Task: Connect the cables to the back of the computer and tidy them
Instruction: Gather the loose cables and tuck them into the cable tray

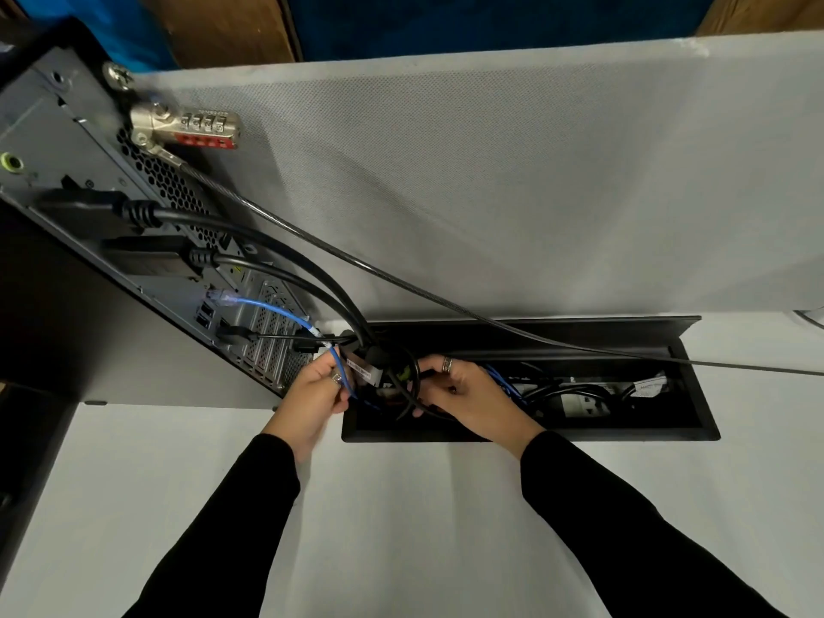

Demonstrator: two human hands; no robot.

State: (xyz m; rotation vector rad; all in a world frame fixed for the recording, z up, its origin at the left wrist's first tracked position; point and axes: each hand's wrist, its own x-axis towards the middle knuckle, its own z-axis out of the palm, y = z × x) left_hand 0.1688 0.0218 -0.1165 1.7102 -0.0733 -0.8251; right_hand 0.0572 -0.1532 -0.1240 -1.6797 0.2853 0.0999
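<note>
Head view: the computer tower [89,225] stands at the left of the white worktop [401,506], its rear panel already carrying two thick black cables [285,243] and a blue network cable [276,310], all running down into the open cable tray [695,421]. The left hand [312,394] pinches the blue cable in its fingers; the right hand [463,394] has its fingers curled round a black cable loop [412,385] at the tray mouth. Risk: pulling slack here could unseat the network plug, or snag the lock cable [446,301] crossing above.
</note>
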